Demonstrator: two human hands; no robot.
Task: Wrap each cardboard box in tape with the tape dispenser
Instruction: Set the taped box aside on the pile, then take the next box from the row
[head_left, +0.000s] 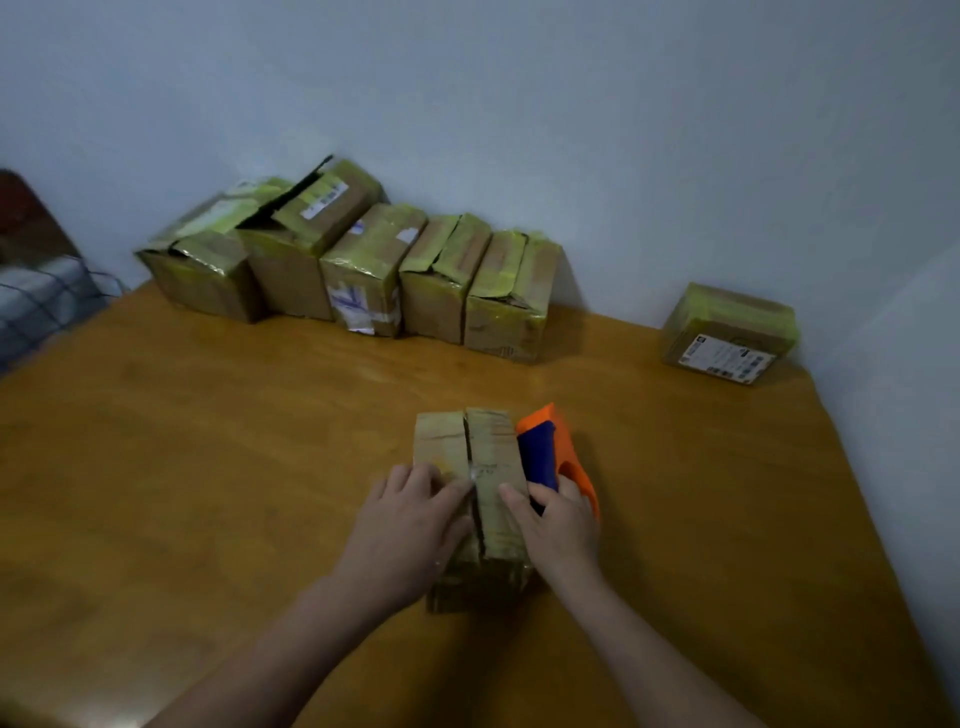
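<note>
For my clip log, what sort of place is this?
Likely a home room used for packing: wooden table against a plain wall, row of taped cardboard boxes, checked cloth at left.

Seven cardboard boxes are counted with certainty on the one table (208, 441). Five are lined up in a row along the wall: the first (208, 280), second (296, 283), third (363, 260), fourth (436, 291) and fifth (511, 306). One (730, 332) is set apart at the far right, and one (493, 447) is placed at the centre. Whether more boxes are stacked or hidden at the row's left end cannot be told. One tape dispenser (550, 452) is counted. Two hands are seen, one left hand (410, 525) and one right hand (563, 519).
</note>
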